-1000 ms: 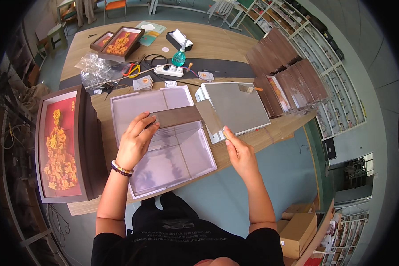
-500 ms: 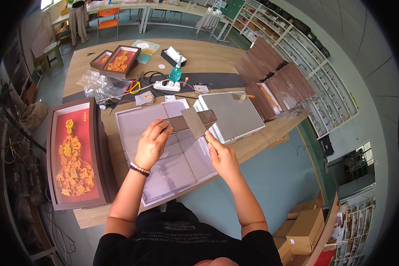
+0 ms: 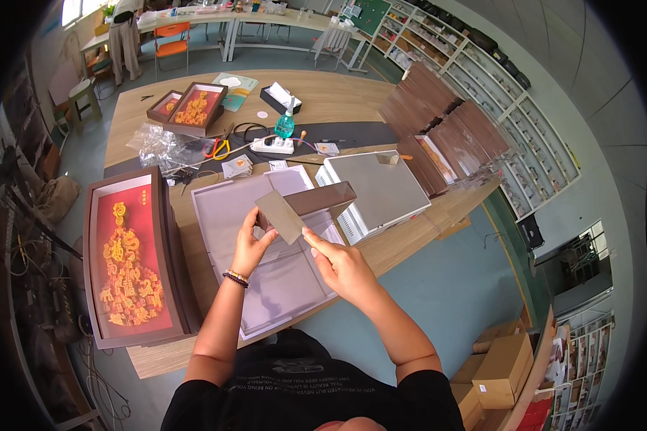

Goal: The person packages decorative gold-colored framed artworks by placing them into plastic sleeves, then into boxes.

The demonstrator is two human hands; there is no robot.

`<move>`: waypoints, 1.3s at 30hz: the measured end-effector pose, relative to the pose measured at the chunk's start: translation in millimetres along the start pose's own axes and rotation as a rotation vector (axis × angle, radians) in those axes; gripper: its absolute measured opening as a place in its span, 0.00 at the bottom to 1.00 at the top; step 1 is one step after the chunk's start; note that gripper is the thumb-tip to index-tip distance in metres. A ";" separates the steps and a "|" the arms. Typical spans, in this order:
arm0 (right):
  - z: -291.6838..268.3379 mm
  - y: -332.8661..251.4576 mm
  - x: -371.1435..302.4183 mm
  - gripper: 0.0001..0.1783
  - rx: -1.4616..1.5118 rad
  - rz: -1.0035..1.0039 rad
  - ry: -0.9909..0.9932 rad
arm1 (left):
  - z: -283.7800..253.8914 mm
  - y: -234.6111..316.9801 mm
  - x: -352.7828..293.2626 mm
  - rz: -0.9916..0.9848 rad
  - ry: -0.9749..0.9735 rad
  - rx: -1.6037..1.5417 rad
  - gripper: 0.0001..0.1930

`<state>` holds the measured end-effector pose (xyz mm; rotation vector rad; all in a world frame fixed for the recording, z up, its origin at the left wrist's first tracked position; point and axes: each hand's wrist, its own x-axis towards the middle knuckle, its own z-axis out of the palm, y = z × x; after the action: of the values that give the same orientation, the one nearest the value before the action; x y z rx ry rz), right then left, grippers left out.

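Observation:
My right hand is closed round the handle of a scraper with a flat, wide metal blade. A dark brown board or box-like strip is held in the air at its near-left end by my left hand, thumb and fingers gripping either side. The blade lies over that end, close to my left fingertips, and hides part of it. Below both hands is a shallow pale-lilac tray with dividing lines. The strip's far end reaches over the edge of a grey-topped white machine.
Left stands a framed red panel with gold ornaments. Beyond the tray are plastic wrap, scissors, a power strip, a green bottle and smaller frames. Stacked brown frames stand right; cardboard boxes lie low right.
The scraper has slid left along the brown strip toward my left hand. The strip has turned and now shows its side face. My left fingers have shifted on its end.

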<state>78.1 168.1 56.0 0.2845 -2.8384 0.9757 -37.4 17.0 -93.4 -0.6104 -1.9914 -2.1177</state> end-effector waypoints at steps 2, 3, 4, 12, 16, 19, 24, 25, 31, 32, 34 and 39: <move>-3.9 -0.2 0.2 0.22 0.010 -0.026 -0.003 | -2.1 -2.8 3.1 0.004 -0.029 -0.016 0.28; -6.7 -1.2 1.7 0.21 0.020 -0.058 -0.013 | -3.4 -4.6 4.7 0.006 -0.050 -0.030 0.26; -14.2 -1.8 2.9 0.21 0.025 -0.058 -0.006 | -4.6 -6.4 4.2 0.008 -0.055 -0.025 0.26; -83.9 82.8 57.0 0.18 0.628 0.202 0.396 | -14.8 28.2 6.7 -0.102 -0.043 0.006 0.38; -42.6 206.5 120.1 0.11 0.887 0.386 0.392 | -13.6 69.5 25.6 0.043 -0.027 0.071 0.37; 31.0 274.1 167.4 0.07 0.873 0.558 0.505 | -6.8 101.2 38.7 -0.063 -0.101 0.383 0.29; 148.0 315.1 248.8 0.11 0.388 0.398 0.892 | 7.4 124.2 47.1 -0.008 -0.317 1.026 0.34; 154.6 314.5 259.3 0.13 0.451 0.436 0.892 | 14.2 125.4 47.2 -0.009 -0.336 1.093 0.36; 153.5 311.1 281.1 0.24 0.704 0.500 0.813 | 47.8 132.0 60.8 -0.059 -0.463 1.315 0.42; 149.7 302.8 280.4 0.25 0.730 0.515 0.810 | 50.7 132.9 61.9 0.005 -0.472 1.378 0.43; 148.3 307.8 275.8 0.32 0.798 0.531 0.769 | 59.1 133.3 66.5 -0.043 -0.489 1.384 0.41; 146.3 285.3 189.8 0.46 0.926 0.282 0.491 | 66.5 128.3 79.1 -0.135 -0.519 1.292 0.31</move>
<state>-177.4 272.4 -194.2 -0.2611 -1.8561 2.0284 -46.3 82.5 57.5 -0.7422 -3.0694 -0.3268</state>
